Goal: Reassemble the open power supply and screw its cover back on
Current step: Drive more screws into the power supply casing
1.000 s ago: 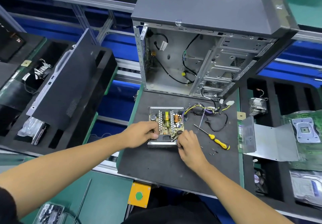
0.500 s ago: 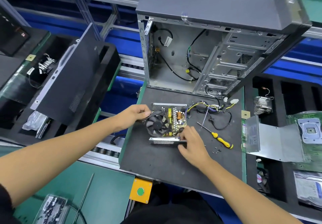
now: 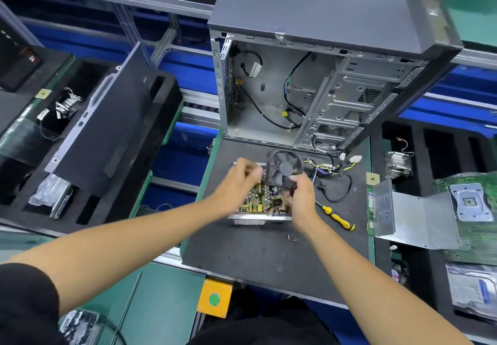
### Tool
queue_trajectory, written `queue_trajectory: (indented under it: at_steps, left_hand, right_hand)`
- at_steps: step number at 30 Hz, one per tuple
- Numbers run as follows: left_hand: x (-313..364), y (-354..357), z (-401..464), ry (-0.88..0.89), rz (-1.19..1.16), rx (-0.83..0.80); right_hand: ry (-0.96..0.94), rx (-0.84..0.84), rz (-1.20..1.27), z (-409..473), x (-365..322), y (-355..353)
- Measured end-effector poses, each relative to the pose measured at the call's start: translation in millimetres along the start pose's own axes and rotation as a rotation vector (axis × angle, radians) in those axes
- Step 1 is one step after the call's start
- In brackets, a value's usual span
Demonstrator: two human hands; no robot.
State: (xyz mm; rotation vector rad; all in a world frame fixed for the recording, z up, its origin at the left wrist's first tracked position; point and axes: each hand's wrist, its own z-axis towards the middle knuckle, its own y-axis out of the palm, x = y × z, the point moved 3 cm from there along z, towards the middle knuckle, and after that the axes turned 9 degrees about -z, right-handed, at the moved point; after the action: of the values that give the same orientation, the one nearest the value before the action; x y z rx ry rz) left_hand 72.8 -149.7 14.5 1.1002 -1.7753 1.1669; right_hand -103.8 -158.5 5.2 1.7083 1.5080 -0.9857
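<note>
The open power supply (image 3: 259,205) sits mid-table, circuit board exposed. The right hand (image 3: 302,197) grips the cooling fan (image 3: 285,168) above it; the left hand (image 3: 238,180) is blurred, grasp unclear. Fan refitting seems underway; next, seating it squarely, then the cover (image 3: 414,217).

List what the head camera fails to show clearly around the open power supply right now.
- Left hand: motion-blurred in the head view; whether it holds anything cannot be told.
- Power supply board: largely covered by both hands and the fan.
- Right hand: its grip on the fan's lower edge is hidden behind its own fingers.
- Loose screws: too small to make out type.
- Screwdriver tip: too thin to read.
</note>
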Motion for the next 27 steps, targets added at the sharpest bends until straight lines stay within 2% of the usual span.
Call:
queue_trajectory:
  at_steps: [2, 4, 5, 9, 15, 17, 19, 21, 23, 25, 27]
  left_hand:
    - [-16, 20, -16, 0.216, 0.343, -0.078]
    - [-24, 33, -27, 0.430, 0.525, -0.091]
    - [-25, 35, -28, 0.476, 0.572, -0.075]
    - [-25, 35, -26, 0.504, 0.674, -0.056]
    - [-25, 39, -24, 0.451, 0.756, -0.067]
    - [-28, 38, -22, 0.402, 0.719, -0.096]
    - [-27, 36, -19, 0.328, 0.587, -0.153]
    - [-22, 28, -15, 0.193, 0.375, -0.196]
    - [-11, 12, -14, 0.156, 0.110, -0.158]
    - [10, -12, -14, 0.309, -0.031, -0.058]
    - [40, -36, -11, 0.533, -0.007, 0.009]
  right_hand:
    - [0.072, 0.075, 0.154, 4, 2, -5]
    - [0.086, 0.115, 0.207, 7, 4, -8]
    - [0.085, 0.125, 0.204, 7, 4, -9]
    - [0.026, 0.131, 0.163, -3, -1, -3]
    - [-0.207, 0.041, 0.171, -14, -45, 25]
    - [-0.178, -0.016, 0.216, -8, -59, 25]
    - [-0.127, -0.104, 0.298, -3, -60, 19]
    - [-0.070, -0.183, 0.345, -2, -55, 11]
    - [-0.038, -0.245, 0.317, -1, -50, 5]
    - [-0.003, -0.338, 0.216, 0, -49, 4]
    - [0.045, -0.487, 0.073, 1, -49, 7]
